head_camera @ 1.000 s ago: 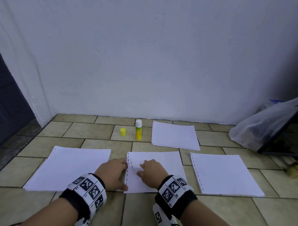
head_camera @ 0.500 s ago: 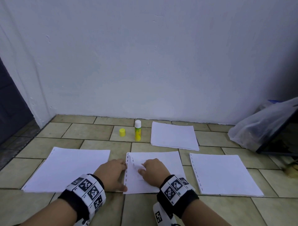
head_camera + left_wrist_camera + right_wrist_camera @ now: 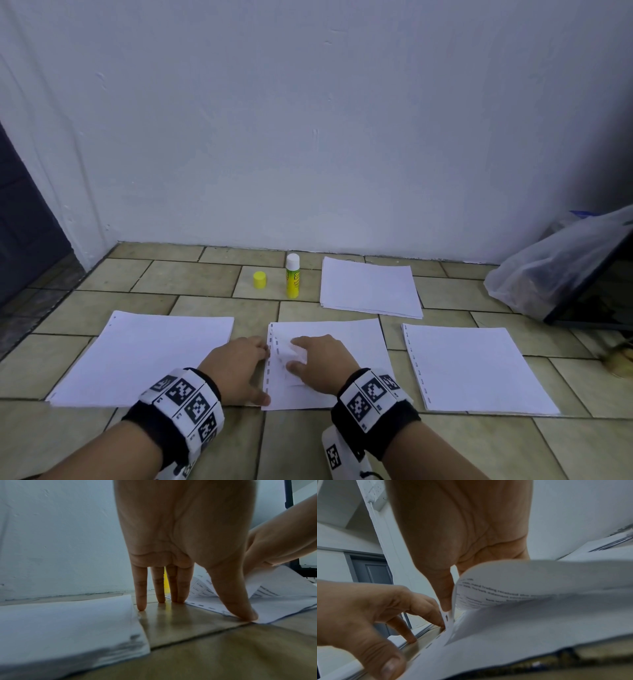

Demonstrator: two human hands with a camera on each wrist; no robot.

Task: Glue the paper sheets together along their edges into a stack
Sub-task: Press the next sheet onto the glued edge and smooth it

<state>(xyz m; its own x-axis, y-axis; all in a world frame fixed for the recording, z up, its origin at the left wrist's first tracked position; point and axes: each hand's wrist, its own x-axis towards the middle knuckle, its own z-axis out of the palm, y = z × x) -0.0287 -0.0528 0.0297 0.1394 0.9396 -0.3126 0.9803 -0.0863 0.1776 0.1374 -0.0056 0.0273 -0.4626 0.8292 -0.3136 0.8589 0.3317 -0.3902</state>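
1. I am kneeling over a floor (image 3: 205,284) of glossy tan tiles with dark grout lines, set against a plain whitewashed wall (image 3: 308,120).
2. The middle paper stack (image 3: 356,346) lies flat on the tiles right in front of me; I place everything else from it. Its left margin carries a row of small punched slots.
3. My left hand (image 3: 236,368) rests just left of that stack, its fingers (image 3: 141,588) straight and a little spread, tips on bare tile, while the thumb presses down the stack's near left corner.
4. My right hand (image 3: 318,363) sits on the stack near the slotted margin, thumb and fingers pinching the top sheet (image 3: 513,586) and curling its edge upward. The lifted underside shows blurred printed text and a table.
5. Left of the middle stack, just past my left hand, lies another white stack (image 3: 144,356), its corner soft and slightly bowed.
6. To the right, apart from it, is a third stack (image 3: 472,366) with the same punched margin.
7. Beyond the middle stack, nearer the wall, lies a fourth pile (image 3: 370,287).
8. Left of that pile a glue stick (image 3: 293,275) stands upright, a yellow tube with a white top, and its small yellow cap (image 3: 259,280) stands beside it.
9. Far right of the middle stack slumps a crinkled translucent plastic bag (image 3: 555,260).
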